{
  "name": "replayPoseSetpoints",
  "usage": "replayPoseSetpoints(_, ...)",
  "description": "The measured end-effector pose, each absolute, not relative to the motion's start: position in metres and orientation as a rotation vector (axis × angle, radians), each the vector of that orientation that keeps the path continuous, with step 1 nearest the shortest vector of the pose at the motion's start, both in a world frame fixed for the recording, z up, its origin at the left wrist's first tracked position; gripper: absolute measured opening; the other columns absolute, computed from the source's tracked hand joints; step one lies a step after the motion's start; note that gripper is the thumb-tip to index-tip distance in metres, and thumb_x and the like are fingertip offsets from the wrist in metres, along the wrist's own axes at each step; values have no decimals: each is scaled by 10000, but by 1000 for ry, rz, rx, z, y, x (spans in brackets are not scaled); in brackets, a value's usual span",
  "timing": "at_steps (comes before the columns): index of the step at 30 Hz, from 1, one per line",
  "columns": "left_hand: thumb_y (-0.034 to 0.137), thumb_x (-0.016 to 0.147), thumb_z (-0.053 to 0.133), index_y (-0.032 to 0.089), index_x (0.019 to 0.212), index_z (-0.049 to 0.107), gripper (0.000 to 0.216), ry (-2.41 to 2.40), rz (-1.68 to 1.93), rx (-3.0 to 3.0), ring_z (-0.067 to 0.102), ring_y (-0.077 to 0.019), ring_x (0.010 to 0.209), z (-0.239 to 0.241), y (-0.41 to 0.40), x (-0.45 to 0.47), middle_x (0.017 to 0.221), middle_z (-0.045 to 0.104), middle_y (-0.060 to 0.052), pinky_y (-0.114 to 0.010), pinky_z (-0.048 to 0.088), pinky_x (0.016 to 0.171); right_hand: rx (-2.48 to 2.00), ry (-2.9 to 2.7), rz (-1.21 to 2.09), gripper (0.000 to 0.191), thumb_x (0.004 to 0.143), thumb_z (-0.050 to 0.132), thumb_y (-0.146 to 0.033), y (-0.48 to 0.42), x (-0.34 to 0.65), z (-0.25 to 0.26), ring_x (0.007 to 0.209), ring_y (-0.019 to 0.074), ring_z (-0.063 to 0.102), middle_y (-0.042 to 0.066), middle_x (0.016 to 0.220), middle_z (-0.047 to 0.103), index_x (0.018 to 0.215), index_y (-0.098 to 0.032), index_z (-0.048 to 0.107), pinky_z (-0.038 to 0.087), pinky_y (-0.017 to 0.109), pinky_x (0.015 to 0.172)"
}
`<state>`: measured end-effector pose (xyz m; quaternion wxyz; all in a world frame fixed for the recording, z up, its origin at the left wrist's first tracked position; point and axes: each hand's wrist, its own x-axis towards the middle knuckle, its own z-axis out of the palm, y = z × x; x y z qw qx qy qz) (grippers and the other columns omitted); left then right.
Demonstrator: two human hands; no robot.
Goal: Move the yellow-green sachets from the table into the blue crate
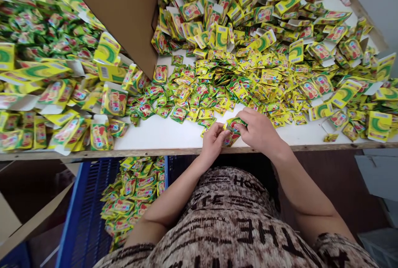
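At the table's front edge my hands meet over a small printed carton [230, 139] in yellow, green and red. My left hand [214, 140] is closed, thumb and fingers pinching the carton from its left side. Just above it, a shiny green sachet [235, 123] is gripped by the bent fingers of my right hand [259, 130]. The sachet touches the carton's upper end; whether part of it sits inside is hidden by my fingers. Loose yellow and green sachets [202, 93] lie in a heap right beyond my hands.
Small open cartons [220, 35] pile up at the back and right. A tall brown cardboard panel [124, 15] divides the table. More filled-looking cartons [113, 100] and green sachets lie left. Below the edge stands a blue crate [76, 214] with cartons inside.
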<state>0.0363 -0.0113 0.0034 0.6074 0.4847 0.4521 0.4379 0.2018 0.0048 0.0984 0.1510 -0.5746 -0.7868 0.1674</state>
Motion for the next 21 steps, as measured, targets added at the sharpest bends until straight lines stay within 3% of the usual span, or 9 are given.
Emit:
replayPoseSetpoints(4,446,877,648,205,966,577,267,1041,1012,1121,635,-156,800,2,-16,33,893,696,-16,-279,498,775,-1521,-2272,623,257,858,563,-115,9,204,99,832,187,587,43,939,621,1037,-223,712,405,299,716)
replayPoseSetpoints(12,488,839,692,199,1019,612,350,1019,967,1215,606,-163,826,-1,-15,33,889,672,-17,-277,477,781,-1617,-2499,435,131,807,599,-98,8,189,110,669,163,495,50,815,562,766,-194,679,272,319,570)
replayPoseSetpoints(18,416,771,781,176,931,626,328,892,924,990,577,-136,762,3,-10,31,826,649,2,-269,467,752,-1376,-2356,653,145,835,669,-130,14,203,105,817,189,585,44,907,669,964,-194,668,395,300,697)
replayPoseSetpoints(21,400,733,816,169,938,633,359,849,926,924,592,-138,787,6,-9,32,849,666,-1,-277,474,791,-1353,-2226,585,75,846,667,-119,15,211,94,780,180,573,30,817,650,834,-192,681,409,307,703)
